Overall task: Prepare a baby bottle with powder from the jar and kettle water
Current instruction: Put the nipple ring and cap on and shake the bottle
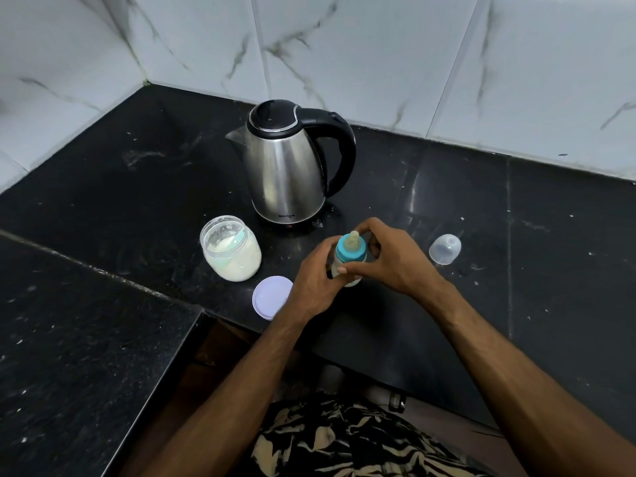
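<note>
While both hands closed on the bottle, the steel kettle stood behind it.

Largest first: the black speckled stone counter (pixel 103 187) carried the brushed-steel kettle with black handle (pixel 287 163); left and in front of the kettle sat the open clear powder jar (pixel 231 248), its round lilac lid (pixel 270 297) nearer the edge, a clear dome cap (pixel 445 248) off right. Directly before the kettle, the small teal-collared baby bottle (pixel 350 253) stood upright, left hand (pixel 315 284) fingers curled round its body, right hand (pixel 389 258) pinching the collar. Light, probably slick plastic; gripping the rigid collar, not the soft teat, looked wisest.
</note>
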Demonstrator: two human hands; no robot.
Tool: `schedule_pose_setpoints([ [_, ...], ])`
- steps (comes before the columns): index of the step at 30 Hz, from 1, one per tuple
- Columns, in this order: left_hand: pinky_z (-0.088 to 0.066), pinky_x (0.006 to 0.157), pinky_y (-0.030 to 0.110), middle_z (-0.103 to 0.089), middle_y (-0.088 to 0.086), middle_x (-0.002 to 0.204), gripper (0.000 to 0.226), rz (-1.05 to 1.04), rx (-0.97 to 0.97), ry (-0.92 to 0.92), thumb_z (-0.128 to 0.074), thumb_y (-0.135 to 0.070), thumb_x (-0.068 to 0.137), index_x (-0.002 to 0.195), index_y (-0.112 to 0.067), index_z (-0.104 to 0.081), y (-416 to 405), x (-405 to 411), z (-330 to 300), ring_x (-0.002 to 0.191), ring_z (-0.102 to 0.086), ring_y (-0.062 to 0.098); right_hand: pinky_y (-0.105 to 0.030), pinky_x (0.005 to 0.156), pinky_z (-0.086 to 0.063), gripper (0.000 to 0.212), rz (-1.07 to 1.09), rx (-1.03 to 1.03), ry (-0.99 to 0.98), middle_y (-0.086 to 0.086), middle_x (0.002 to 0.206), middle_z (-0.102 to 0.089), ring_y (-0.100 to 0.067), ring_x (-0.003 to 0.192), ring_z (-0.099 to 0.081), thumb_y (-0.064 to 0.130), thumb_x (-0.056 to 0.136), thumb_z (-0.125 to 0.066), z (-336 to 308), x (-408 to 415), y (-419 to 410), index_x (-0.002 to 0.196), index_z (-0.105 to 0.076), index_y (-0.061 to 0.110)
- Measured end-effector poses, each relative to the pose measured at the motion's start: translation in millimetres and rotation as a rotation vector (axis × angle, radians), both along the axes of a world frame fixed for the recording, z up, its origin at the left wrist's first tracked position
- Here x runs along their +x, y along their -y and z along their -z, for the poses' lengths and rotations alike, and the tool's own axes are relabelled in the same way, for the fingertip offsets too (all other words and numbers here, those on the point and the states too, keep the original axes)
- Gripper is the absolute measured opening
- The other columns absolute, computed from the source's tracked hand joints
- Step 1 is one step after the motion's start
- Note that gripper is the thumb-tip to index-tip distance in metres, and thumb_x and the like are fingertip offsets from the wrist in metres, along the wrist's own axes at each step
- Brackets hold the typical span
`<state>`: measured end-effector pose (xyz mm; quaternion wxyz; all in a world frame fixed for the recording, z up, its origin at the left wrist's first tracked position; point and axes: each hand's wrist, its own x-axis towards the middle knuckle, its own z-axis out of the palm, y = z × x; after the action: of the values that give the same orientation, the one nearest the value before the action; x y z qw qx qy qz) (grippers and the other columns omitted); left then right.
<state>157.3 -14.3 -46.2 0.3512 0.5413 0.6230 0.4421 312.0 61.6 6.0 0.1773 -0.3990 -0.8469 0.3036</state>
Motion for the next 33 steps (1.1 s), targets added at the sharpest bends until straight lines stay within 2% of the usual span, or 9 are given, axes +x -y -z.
schedule_pose_setpoints([
  [4, -0.047, 0.099, 0.022, -0.060, -0.005, 0.129, 0.055, 0.000, 0.007, 0.008, -0.075, -0.026, 0.085, 0.134, -0.020, -0.050, 1.0, 0.3, -1.0, 0.118, -0.057, 0.008, -0.016, 0.073, -0.042, 0.067, -0.136, -0.007, 0.033, 0.023, 0.091, -0.051, 0.002, 0.079, -0.052, 0.041, 0.080, -0.078, -6.8, 6.3, -6.7, 0.137, -0.047, 0.025],
  [7, -0.048, 0.099, 0.023, -0.059, -0.005, 0.129, 0.056, 0.000, -0.010, 0.010, -0.076, -0.021, 0.084, 0.134, -0.020, -0.049, -0.1, 0.3, 0.0, 0.118, -0.057, 0.008, -0.017, 0.069, -0.042, 0.051, -0.076, -0.039, 0.000, 0.021, 0.088, -0.055, 0.001, 0.076, -0.054, 0.040, 0.077, -0.081, -2.4, 1.1, -4.4, 0.117, -0.055, 0.024],
  [10, -0.048, 0.102, 0.029, -0.059, -0.003, 0.132, 0.057, 0.003, -0.014, 0.007, -0.075, -0.020, 0.085, 0.135, -0.019, -0.048, -0.1, -0.4, 0.6, 0.120, -0.056, 0.011, -0.018, 0.064, -0.046, 0.059, 0.054, -0.031, -0.003, 0.020, 0.082, -0.053, -0.001, 0.073, -0.055, 0.055, 0.067, -0.081, 3.4, -4.3, 1.8, 0.106, -0.049, 0.026],
  [13, -0.050, 0.100, 0.029, -0.061, -0.004, 0.128, 0.054, 0.005, 0.012, 0.021, -0.075, -0.021, 0.086, 0.133, -0.021, -0.050, 1.4, -0.6, -0.2, 0.117, -0.059, 0.009, -0.019, 0.066, -0.046, 0.070, 0.000, 0.018, 0.039, 0.022, 0.084, -0.050, -0.001, 0.075, -0.054, 0.064, 0.069, -0.075, -0.1, -0.2, 0.4, 0.123, -0.047, 0.030],
  [16, -0.050, 0.100, 0.029, -0.061, -0.004, 0.127, 0.055, 0.002, 0.010, 0.025, -0.077, -0.020, 0.084, 0.132, -0.019, -0.051, 0.9, -0.2, 1.1, 0.117, -0.059, 0.011, -0.020, 0.072, -0.043, 0.065, -0.111, 0.024, 0.052, 0.021, 0.092, -0.052, -0.001, 0.079, -0.054, 0.052, 0.081, -0.071, -3.8, 5.2, -7.5, 0.137, -0.045, 0.029],
  [19, -0.048, 0.098, 0.023, -0.059, -0.007, 0.127, 0.054, 0.007, -0.005, 0.013, -0.077, -0.019, 0.083, 0.130, -0.023, -0.050, -0.1, 0.5, 1.6, 0.115, -0.058, 0.007, -0.020, 0.070, -0.044, 0.047, -0.093, 0.038, 0.027, 0.017, 0.095, -0.057, 0.001, 0.078, -0.055, 0.047, 0.081, -0.074, -0.1, 0.9, -5.5, 0.117, -0.056, 0.024],
  [23, -0.047, 0.098, 0.021, -0.058, -0.009, 0.126, 0.054, -0.001, -0.022, 0.011, -0.075, -0.018, 0.085, 0.133, -0.023, -0.049, -0.1, 0.6, 1.1, 0.113, -0.057, 0.003, -0.025, 0.066, -0.051, 0.059, 0.055, 0.053, 0.023, 0.014, 0.091, -0.060, -0.004, 0.075, -0.057, 0.066, 0.069, -0.071, 4.6, -4.6, 2.0, 0.106, -0.051, 0.024],
  [28, -0.047, 0.093, 0.012, -0.059, -0.012, 0.123, 0.052, 0.002, -0.011, 0.012, -0.075, -0.020, 0.085, 0.129, -0.027, -0.048, 0.8, 0.4, -1.0, 0.112, -0.058, 0.001, -0.025, 0.083, -0.050, 0.066, -0.110, 0.036, 0.059, 0.013, 0.115, -0.058, -0.001, 0.089, -0.053, 0.054, 0.080, -0.071, 1.1, 2.5, -5.9, 0.136, -0.046, 0.028],
  [33, -0.046, 0.091, 0.009, -0.057, -0.012, 0.124, 0.056, 0.005, -0.033, 0.003, -0.076, -0.018, 0.084, 0.133, -0.021, -0.049, -0.2, -0.4, -0.5, 0.111, -0.057, 0.003, -0.029, 0.072, -0.055, 0.056, 0.035, 0.039, 0.031, 0.008, 0.102, -0.066, -0.008, 0.086, -0.062, 0.060, 0.074, -0.074, 9.4, -5.2, 0.7, 0.108, -0.051, 0.022],
])
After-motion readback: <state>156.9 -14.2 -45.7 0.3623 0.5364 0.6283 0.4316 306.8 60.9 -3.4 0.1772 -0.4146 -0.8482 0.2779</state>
